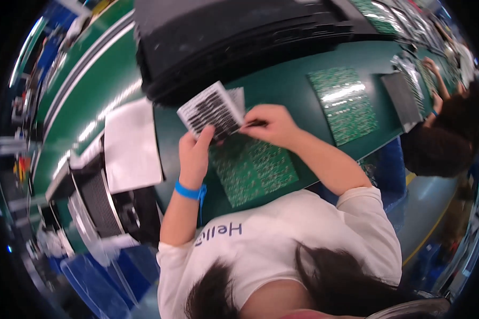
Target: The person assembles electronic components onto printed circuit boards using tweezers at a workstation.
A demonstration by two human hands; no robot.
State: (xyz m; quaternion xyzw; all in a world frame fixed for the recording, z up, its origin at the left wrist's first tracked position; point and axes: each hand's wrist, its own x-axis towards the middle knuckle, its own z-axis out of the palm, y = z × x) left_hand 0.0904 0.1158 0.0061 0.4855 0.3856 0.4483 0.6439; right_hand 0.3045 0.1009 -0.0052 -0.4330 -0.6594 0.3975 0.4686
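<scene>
My left hand point(195, 151) holds up a white sheet of small black-printed labels point(210, 110) by its lower edge. My right hand point(269, 124) pinches a thin dark tool point(254, 124), its tip at the sheet's right edge. Just below both hands a green circuit board point(253, 170) lies flat on the green bench point(282, 87). A blue strap point(189, 190) circles my left wrist.
A second green circuit board point(344, 103) lies to the right, beside a grey tray point(402, 101). A white paper sheet point(131, 146) rests on the left. A large black machine point(223, 37) stands behind. Another person point(447, 133) works at the right.
</scene>
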